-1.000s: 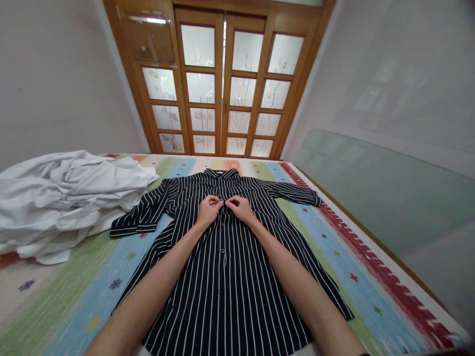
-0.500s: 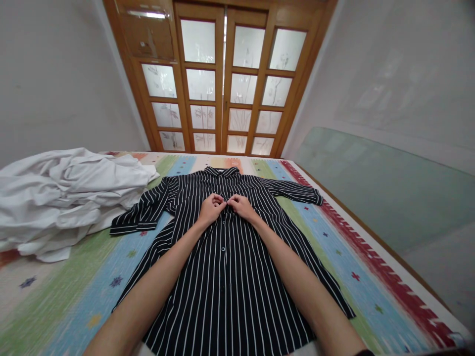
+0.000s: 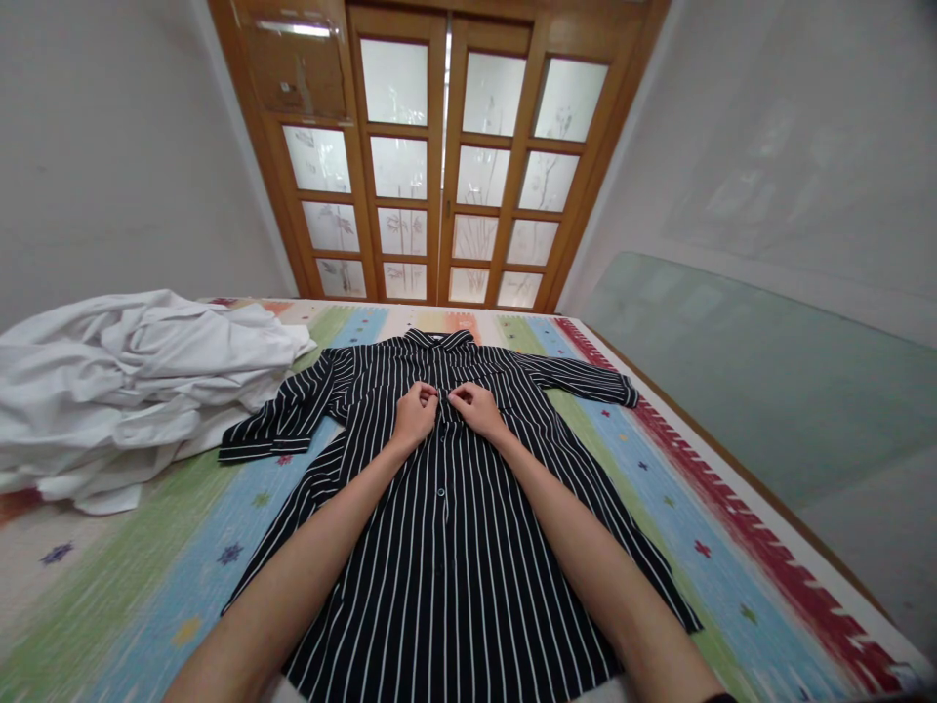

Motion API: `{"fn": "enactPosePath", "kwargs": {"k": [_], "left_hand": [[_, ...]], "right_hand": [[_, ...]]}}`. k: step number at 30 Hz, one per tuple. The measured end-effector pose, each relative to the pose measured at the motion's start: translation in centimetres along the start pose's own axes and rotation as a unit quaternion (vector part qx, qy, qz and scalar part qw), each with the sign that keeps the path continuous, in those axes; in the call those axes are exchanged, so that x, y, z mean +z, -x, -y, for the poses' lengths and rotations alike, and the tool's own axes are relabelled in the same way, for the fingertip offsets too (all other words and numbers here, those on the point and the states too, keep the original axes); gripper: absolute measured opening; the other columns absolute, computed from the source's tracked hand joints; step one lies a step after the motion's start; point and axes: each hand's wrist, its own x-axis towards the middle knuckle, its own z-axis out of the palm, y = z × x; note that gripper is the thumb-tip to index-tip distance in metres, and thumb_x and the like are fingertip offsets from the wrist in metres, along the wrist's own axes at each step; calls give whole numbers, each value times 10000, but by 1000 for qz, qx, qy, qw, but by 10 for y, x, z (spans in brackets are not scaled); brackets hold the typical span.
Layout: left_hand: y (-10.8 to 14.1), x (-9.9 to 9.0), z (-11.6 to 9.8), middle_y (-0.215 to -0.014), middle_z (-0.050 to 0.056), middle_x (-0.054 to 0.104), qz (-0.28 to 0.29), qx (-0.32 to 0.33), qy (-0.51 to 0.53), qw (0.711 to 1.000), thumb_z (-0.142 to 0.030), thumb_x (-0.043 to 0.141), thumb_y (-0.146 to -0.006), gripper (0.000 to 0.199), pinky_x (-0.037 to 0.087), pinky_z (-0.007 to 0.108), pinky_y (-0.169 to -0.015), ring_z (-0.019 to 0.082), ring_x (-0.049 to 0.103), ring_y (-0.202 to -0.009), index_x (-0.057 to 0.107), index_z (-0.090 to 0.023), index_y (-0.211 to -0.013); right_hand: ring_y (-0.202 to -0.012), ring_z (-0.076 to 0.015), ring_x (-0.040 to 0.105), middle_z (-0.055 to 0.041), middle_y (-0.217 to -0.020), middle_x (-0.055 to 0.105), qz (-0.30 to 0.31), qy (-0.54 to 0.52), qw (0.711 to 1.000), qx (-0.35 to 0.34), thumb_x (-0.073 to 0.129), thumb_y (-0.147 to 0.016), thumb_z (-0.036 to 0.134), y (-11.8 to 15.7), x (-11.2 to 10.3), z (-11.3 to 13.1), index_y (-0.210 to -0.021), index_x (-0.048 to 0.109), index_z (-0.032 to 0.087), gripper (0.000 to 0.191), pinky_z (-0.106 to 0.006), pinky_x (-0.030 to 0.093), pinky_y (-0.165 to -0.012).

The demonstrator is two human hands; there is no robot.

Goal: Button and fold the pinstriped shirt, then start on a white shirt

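Observation:
A black shirt with white stripes (image 3: 454, 547) lies spread face up, its collar (image 3: 439, 339) at the far end and its sleeves out to both sides. Down its middle runs a buttoned front, where one button (image 3: 440, 492) shows below my hands. My left hand (image 3: 416, 410) pinches the cloth at the front edge, at chest height. Just across from it, my right hand (image 3: 474, 405) also pinches the front with bent fingers. A small gap separates the fingertips. Whatever button lies between them is too small to make out.
A heap of white cloth (image 3: 146, 381) lies at the left, against the shirt's left sleeve. Beneath everything is a colourful striped bedsheet (image 3: 732, 586). Beyond the far edge stand wooden doors with glass panes (image 3: 439, 195). A pale green panel (image 3: 732, 371) runs along the right wall.
My fingertips have parted slightly, the left hand shifting a little to the left. The shirt and the white cloth stay where they were.

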Motion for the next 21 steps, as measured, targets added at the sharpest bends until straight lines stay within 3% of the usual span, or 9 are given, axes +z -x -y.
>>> {"fn": "enactPosePath", "kwargs": {"k": [6, 12, 17, 21], "left_hand": [[2, -2, 6, -926, 80, 677, -6, 78, -160, 984, -52, 504, -758, 220, 456, 396, -892, 249, 591, -935, 642, -190, -860], [4, -7, 7, -990, 142, 693, 22, 85, -226, 970, -124, 524, -800, 184, 406, 486, -927, 331, 573, -1015, 673, -181, -892], [8, -19, 6, -1052, 121, 700, 60, 104, -241, 963, -133, 532, -816, 209, 399, 471, -963, 311, 595, -1057, 679, -206, -945], [14, -32, 11, -1190, 140, 657, 93, 129, -256, 953, -151, 538, -828, 234, 375, 481, -1020, 324, 549, -1189, 677, -200, -1010]], "right_hand": [[-719, -157, 584, -21, -764, 645, 46, 127, 990, -52, 613, -811, 165, 4, 2, 7, -829, 701, 198, 95, -277, 435, -703], [-730, -198, 621, -73, -800, 695, 64, 248, 966, -32, 566, -875, 246, 16, 6, 19, -852, 742, 210, 181, -285, 417, -635], [-760, -203, 638, -82, -849, 711, 73, 285, 955, -44, 551, -884, 237, 31, 2, 27, -1004, 726, 219, 213, -283, 422, -652], [-788, -204, 645, -87, -936, 708, 81, 249, 964, -53, 530, -902, 217, 46, -6, 34, -1057, 666, 197, 207, -287, 414, -682]]}}
